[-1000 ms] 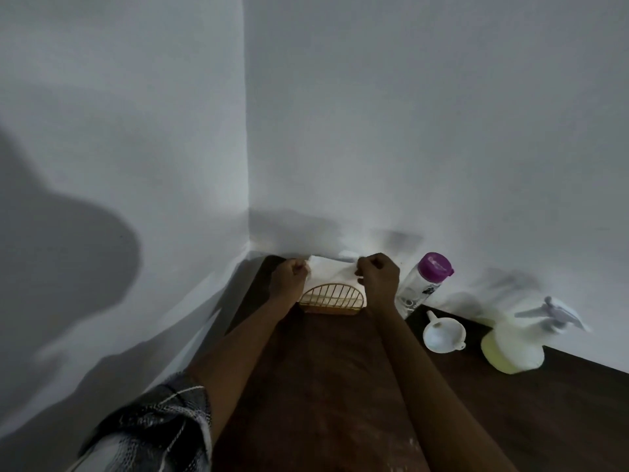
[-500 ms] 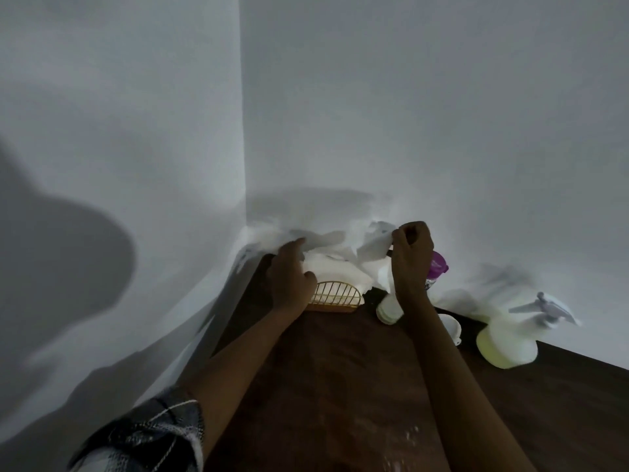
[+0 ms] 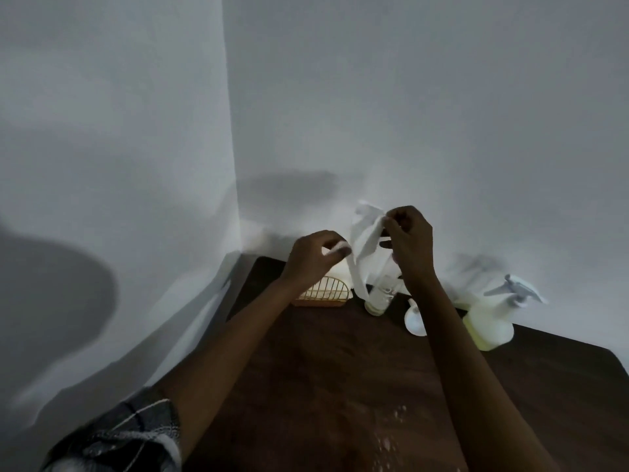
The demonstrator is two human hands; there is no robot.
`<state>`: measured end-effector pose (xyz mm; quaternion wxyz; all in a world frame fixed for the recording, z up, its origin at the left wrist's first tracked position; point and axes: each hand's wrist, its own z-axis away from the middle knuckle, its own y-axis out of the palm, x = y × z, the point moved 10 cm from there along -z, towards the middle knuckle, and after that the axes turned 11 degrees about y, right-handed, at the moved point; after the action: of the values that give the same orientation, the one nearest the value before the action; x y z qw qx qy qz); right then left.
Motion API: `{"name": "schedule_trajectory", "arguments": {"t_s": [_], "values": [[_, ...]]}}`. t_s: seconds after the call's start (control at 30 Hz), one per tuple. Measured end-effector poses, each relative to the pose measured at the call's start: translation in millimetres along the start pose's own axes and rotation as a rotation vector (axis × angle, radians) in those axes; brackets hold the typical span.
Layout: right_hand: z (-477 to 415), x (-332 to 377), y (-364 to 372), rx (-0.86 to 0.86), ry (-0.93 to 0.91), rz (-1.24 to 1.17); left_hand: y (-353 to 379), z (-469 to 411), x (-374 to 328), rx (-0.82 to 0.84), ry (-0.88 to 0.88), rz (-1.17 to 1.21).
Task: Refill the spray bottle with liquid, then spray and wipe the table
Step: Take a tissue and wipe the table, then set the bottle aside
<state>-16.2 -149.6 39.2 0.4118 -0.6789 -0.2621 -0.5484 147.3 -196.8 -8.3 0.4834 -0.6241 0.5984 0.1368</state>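
Note:
My right hand (image 3: 410,240) pinches a white tissue (image 3: 366,247) and holds it up above the wire napkin holder (image 3: 323,294) at the back of the dark wooden table (image 3: 340,369). My left hand (image 3: 313,255) pinches a corner of the tissue at its fingertips. A spray bottle (image 3: 490,321) with yellowish liquid and a grey trigger head stands at the right. A clear refill bottle (image 3: 379,298) stands behind the hanging tissue, its cap hidden by my right hand. A white funnel (image 3: 415,321) lies beside my right forearm.
White walls meet in a corner close behind the table. Pale droplets or specks (image 3: 388,437) mark the table surface near the front. The table's right edge (image 3: 609,356) lies past the spray bottle. A plaid sleeve (image 3: 119,434) shows at the lower left.
Both hands rose from the napkin holder, drawing a tissue up and to the right. The right hand now holds it higher, with the tissue hanging free of the holder.

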Motion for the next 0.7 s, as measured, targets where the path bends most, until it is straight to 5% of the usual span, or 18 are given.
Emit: {"name": "schedule_trajectory", "arguments": {"t_s": [0.3, 0.6, 0.7], "values": [[47.8, 9.6, -4.8, 0.399, 0.148, -0.150, -8.7, -3.1, -65.7, 0.104, -0.061, 0.151], [132.0, -53.6, -31.1, 0.602, 0.245, 0.262, 32.7, 67.9, -82.8, 0.227, -0.146, 0.165], [160.2, -81.0, -46.1, 0.696, 0.287, 0.230, 47.3, 105.8, -81.8, 0.277, -0.238, 0.228]]}}
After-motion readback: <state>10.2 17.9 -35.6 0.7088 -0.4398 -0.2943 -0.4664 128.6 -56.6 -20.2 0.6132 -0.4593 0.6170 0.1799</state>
